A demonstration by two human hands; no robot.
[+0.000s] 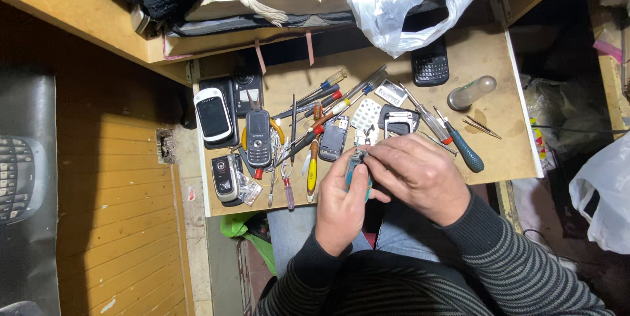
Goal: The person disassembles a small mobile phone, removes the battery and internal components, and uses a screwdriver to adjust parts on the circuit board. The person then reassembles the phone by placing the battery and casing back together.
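Nearest the camera, two arms in dark striped sleeves (499, 270) meet over the front edge of the worktop (505, 93). The left hand (340, 201) has its fingers (336, 170) curled tight around a small teal tool (357, 175), whose metal tip shows just above them. The right hand (420, 175) lies against the left one, its fingers (384, 153) pinched narrow at that same tip; whether a small part sits between them I cannot tell.

Just left of the fingers lie a yellow-handled screwdriver (312, 173) and a red-handled screwdriver (287, 191). Further left rest a silver flip phone (225, 177), a dark bar phone (258, 137) and a white-edged phone (213, 114).

Right of the fingers lies a teal-handled screwdriver (467, 150), and beyond it thin tweezers (482, 127).

Just above the fingers sit an opened phone body (334, 140), a white keypad sheet (365, 114) and a dark phone frame (399, 121). A spread of thin screwdrivers (335, 103) fans up and left from there.

Farther off, a clear glass tube (471, 91) lies up and to the right, a black keypad phone (430, 65) sits well above, and a white plastic bag (407, 1) hangs over the back of the worktop from the shelf (79, 14) above.
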